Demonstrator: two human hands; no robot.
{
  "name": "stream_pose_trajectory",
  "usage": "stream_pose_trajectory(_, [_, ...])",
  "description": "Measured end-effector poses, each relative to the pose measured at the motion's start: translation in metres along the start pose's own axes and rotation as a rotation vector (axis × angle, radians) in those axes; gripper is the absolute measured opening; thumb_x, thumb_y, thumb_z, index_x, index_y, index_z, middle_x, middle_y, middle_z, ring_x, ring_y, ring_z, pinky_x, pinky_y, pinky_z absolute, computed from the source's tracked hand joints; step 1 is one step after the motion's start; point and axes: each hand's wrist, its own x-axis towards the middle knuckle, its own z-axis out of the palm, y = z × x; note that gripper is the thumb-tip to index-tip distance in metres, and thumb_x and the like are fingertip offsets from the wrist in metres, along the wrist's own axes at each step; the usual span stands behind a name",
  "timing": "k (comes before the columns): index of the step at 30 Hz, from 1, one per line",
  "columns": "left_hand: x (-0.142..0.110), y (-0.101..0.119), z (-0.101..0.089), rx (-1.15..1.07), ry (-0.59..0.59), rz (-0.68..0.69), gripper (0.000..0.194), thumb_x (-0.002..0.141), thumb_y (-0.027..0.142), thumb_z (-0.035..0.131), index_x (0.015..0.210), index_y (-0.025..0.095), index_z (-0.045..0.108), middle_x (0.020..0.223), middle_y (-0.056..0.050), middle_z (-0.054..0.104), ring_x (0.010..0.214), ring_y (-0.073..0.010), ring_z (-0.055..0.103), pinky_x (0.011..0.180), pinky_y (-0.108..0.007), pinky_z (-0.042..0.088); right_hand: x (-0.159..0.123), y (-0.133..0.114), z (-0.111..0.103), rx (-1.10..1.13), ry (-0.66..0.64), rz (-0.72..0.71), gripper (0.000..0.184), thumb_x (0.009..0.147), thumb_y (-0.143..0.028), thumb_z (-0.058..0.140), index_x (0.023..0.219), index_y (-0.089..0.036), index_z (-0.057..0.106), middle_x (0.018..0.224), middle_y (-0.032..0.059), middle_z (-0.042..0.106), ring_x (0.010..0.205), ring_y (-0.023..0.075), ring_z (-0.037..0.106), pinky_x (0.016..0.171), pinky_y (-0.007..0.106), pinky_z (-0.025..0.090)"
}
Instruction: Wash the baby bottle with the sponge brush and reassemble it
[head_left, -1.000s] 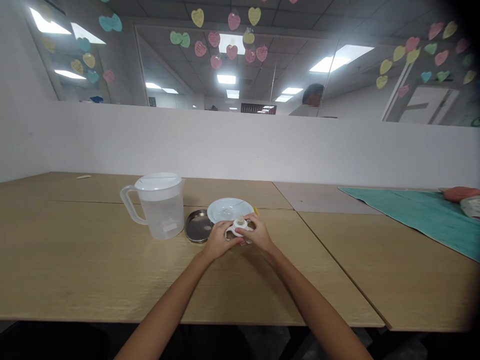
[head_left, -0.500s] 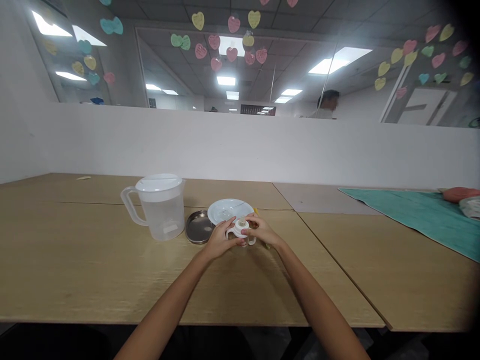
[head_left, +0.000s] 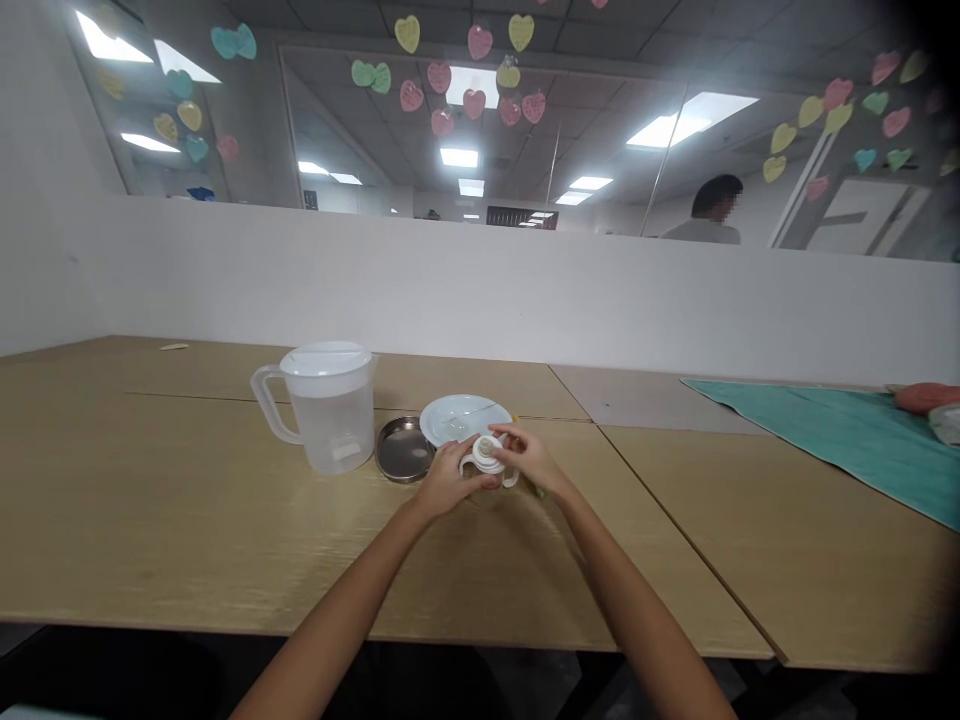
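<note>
A small white two-handled baby cup (head_left: 486, 463) stands on the wooden table between my hands. My left hand (head_left: 445, 479) wraps its left side, fingers closed around it. My right hand (head_left: 529, 455) pinches the lid and spout on top. Just behind the cup lies a white plate (head_left: 459, 415), and a round metal lid (head_left: 401, 450) rests to its left. A clear plastic pitcher (head_left: 324, 405) with a white lid and water inside stands further left.
The table (head_left: 187, 520) runs to a white partition wall at the back. A teal cloth (head_left: 840, 435) covers the far right, with an orange object (head_left: 926, 397) on it. A person (head_left: 712, 207) is beyond the partition.
Both hands stay on the cup; my right fingers have shifted round on its top. The view has drifted a little, and the person behind the partition has moved to the right.
</note>
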Motion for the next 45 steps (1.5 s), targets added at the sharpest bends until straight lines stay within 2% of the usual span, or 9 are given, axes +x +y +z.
stream_pose_trajectory(4, [-0.001, 0.000, 0.000, 0.002, 0.004, -0.002, 0.073, 0.064, 0.054, 0.066, 0.126, 0.020, 0.048, 0.117, -0.008, 0.058, 0.106, -0.0269, 0.050, 0.092, -0.040, 0.037, -0.005, -0.005, 0.011, -0.039, -0.076, -0.034, 0.038, 0.063, -0.039, 0.072, 0.095, -0.020, 0.068, 0.097, 0.0052, 0.063, 0.088, 0.0184, 0.056, 0.078, 0.032, 0.044])
stream_pose_trajectory(10, [-0.002, -0.003, 0.001, 0.014, -0.012, -0.054, 0.079, 0.065, 0.058, 0.064, 0.131, 0.018, 0.043, 0.118, -0.011, 0.057, 0.113, -0.0282, 0.046, 0.097, -0.042, 0.034, 0.002, 0.002, -0.001, 0.387, 0.128, 0.054, 0.043, 0.063, -0.038, 0.073, 0.101, -0.020, 0.064, 0.100, 0.0053, 0.065, 0.087, 0.0186, 0.059, 0.077, 0.032, 0.048])
stream_pose_trajectory(16, [-0.001, -0.008, 0.004, 0.050, 0.008, -0.038, 0.078, 0.064, 0.059, 0.063, 0.128, 0.018, 0.046, 0.121, -0.011, 0.055, 0.111, -0.0273, 0.048, 0.095, -0.040, 0.036, 0.008, -0.015, -0.003, 0.657, 0.265, -0.035, 0.033, 0.065, -0.044, 0.071, 0.086, -0.020, 0.063, 0.095, 0.0025, 0.064, 0.078, 0.0132, 0.059, 0.069, 0.027, 0.050])
stream_pose_trajectory(23, [-0.004, -0.003, 0.001, 0.135, 0.010, 0.117, 0.058, 0.076, 0.055, 0.054, 0.122, 0.021, 0.050, 0.118, -0.007, 0.059, 0.109, -0.0243, 0.050, 0.095, -0.039, 0.035, 0.031, -0.015, -0.001, 0.800, 0.377, -0.077, 0.027, 0.065, -0.035, 0.074, 0.084, -0.021, 0.061, 0.089, -0.0014, 0.063, 0.079, 0.0096, 0.060, 0.078, 0.024, 0.050])
stream_pose_trajectory(29, [-0.007, 0.005, 0.003, 0.218, 0.051, 0.137, 0.053, 0.079, 0.052, 0.051, 0.122, 0.020, 0.048, 0.115, -0.008, 0.060, 0.107, -0.0240, 0.051, 0.096, -0.041, 0.033, 0.062, 0.020, 0.012, 0.606, 0.459, 0.065, 0.041, 0.059, -0.039, 0.074, 0.089, -0.017, 0.057, 0.090, 0.0018, 0.063, 0.077, 0.0123, 0.060, 0.075, 0.027, 0.050])
stream_pose_trajectory(33, [-0.009, 0.005, 0.003, 0.238, 0.040, 0.181, 0.054, 0.079, 0.053, 0.050, 0.121, 0.020, 0.048, 0.113, -0.008, 0.060, 0.105, -0.0241, 0.052, 0.096, -0.041, 0.033, 0.073, 0.039, 0.018, 0.216, 0.483, 0.115, 0.051, 0.056, -0.036, 0.073, 0.098, -0.016, 0.053, 0.096, 0.0047, 0.062, 0.082, 0.0148, 0.059, 0.074, 0.028, 0.048])
stream_pose_trajectory(37, [-0.011, 0.003, 0.001, 0.192, 0.050, 0.231, 0.055, 0.081, 0.052, 0.048, 0.125, 0.019, 0.044, 0.118, -0.010, 0.057, 0.109, -0.0240, 0.050, 0.095, -0.040, 0.034, 0.075, 0.042, 0.025, -0.227, 0.260, 0.160, 0.040, 0.059, -0.036, 0.070, 0.091, -0.015, 0.058, 0.091, 0.0049, 0.063, 0.081, 0.0166, 0.058, 0.074, 0.028, 0.045])
stream_pose_trajectory(41, [-0.012, 0.000, -0.002, 0.153, 0.131, 0.234, 0.049, 0.085, 0.044, 0.044, 0.127, 0.018, 0.042, 0.123, -0.011, 0.054, 0.112, -0.0232, 0.048, 0.095, -0.039, 0.035, 0.074, 0.036, 0.031, -0.425, -0.041, 0.131, 0.032, 0.065, -0.039, 0.066, 0.087, -0.016, 0.063, 0.080, 0.0021, 0.065, 0.074, 0.0159, 0.058, 0.070, 0.027, 0.043])
stream_pose_trajectory(45, [-0.011, -0.003, -0.007, 0.163, 0.286, 0.209, 0.036, 0.088, 0.034, 0.041, 0.121, 0.018, 0.047, 0.116, -0.010, 0.057, 0.108, -0.0207, 0.051, 0.092, -0.037, 0.037, 0.076, 0.023, 0.032, -0.488, 0.007, 0.032, 0.037, 0.069, -0.041, 0.064, 0.097, -0.017, 0.062, 0.086, 0.0036, 0.065, 0.077, 0.0157, 0.057, 0.070, 0.027, 0.042])
